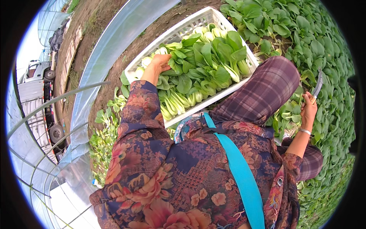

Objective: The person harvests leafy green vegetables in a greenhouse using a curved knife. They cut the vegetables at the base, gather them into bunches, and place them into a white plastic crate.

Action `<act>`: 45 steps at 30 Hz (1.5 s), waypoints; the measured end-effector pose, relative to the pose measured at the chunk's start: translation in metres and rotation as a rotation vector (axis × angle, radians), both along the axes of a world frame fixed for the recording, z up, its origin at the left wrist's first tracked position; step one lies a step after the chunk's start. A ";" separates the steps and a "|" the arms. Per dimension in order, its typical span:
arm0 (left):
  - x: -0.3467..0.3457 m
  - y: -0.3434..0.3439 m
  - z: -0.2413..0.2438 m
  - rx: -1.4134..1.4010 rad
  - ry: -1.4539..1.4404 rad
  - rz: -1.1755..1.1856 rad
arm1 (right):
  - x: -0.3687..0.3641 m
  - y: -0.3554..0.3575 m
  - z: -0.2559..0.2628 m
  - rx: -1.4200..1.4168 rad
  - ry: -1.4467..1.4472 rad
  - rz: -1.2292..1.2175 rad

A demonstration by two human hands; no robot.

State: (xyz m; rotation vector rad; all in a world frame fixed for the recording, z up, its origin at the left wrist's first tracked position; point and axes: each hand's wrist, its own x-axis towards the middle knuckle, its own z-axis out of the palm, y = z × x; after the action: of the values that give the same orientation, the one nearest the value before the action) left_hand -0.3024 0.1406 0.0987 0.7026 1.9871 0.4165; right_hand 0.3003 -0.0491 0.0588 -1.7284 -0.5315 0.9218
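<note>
A white plastic crate (183,116) in front of me holds several bok choy heads, laid in rows with pale stems and dark green leaves. My left hand (160,63) reaches over the crate's near-left part and touches the bok choy leaves (186,60). Its fingertips are partly covered by leaves, so a grip on them is not clear. Out to the right, my right hand (308,107) is closed around the light-coloured handle of a curved harvesting knife (318,84). The blade points up and away, over the growing plants.
Dense leafy greens (328,120) grow along the right. My bent knee (271,83) in plaid trousers is beside the crate. Plastic greenhouse film (100,54) and metal hoops (57,98) curve along the left. Outside stands a truck (37,94). Loose leaves (105,137) lie on soil.
</note>
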 end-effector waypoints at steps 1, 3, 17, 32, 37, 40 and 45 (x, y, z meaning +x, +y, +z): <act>-0.010 0.001 -0.001 0.003 -0.062 0.041 | -0.001 0.000 0.000 -0.001 0.003 -0.003; -0.018 0.002 -0.002 -0.001 -0.189 0.052 | 0.002 -0.001 -0.003 0.003 0.008 -0.005; -0.027 -0.012 0.007 0.187 -0.087 -0.423 | -0.004 0.000 -0.004 -0.019 0.035 -0.005; -0.039 -0.026 0.062 0.768 -0.175 0.188 | -0.007 0.004 -0.003 -0.052 0.025 0.012; 0.020 -0.014 0.018 0.386 0.371 -0.438 | -0.011 0.001 0.003 -0.010 0.043 -0.020; 0.013 -0.010 -0.012 0.452 0.240 -0.359 | -0.009 -0.004 0.004 0.000 0.049 -0.060; 0.019 -0.036 -0.016 0.327 -0.239 -0.168 | -0.014 -0.005 0.003 -0.027 0.031 -0.047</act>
State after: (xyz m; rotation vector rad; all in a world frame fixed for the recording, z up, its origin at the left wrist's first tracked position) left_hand -0.2838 0.1043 0.0824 0.9691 1.6375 0.6990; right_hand 0.2864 -0.0544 0.0615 -1.7410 -0.4576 0.9251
